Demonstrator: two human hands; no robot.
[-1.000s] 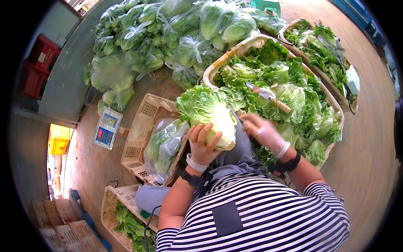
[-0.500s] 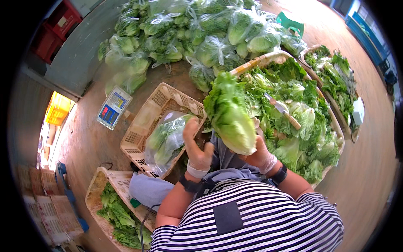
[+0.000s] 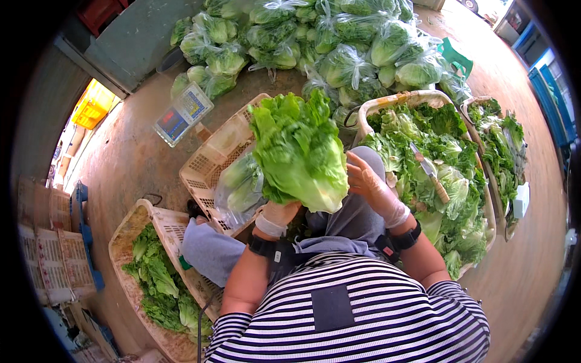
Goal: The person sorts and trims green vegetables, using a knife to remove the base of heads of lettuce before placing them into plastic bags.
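Left hand's grip [image 3: 279, 214]: fingers lost to me behind the lettuce head [image 3: 299, 160], whose leaves smear slightly. Bagged greens [image 3: 239, 184] in the crate [image 3: 206, 162] partly covered by that head. Bagged pile [image 3: 345, 63] cropped along the top edge; striped shirt [image 3: 393, 314] cropped below. Scale display [image 3: 173, 124]: too small to read.

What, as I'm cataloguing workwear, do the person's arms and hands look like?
The left hand and right hand wear thin, seemingly translucent gloves with whitish cuffs. Black straps sit just above both cuffs; the short sleeves are striped dark and white.
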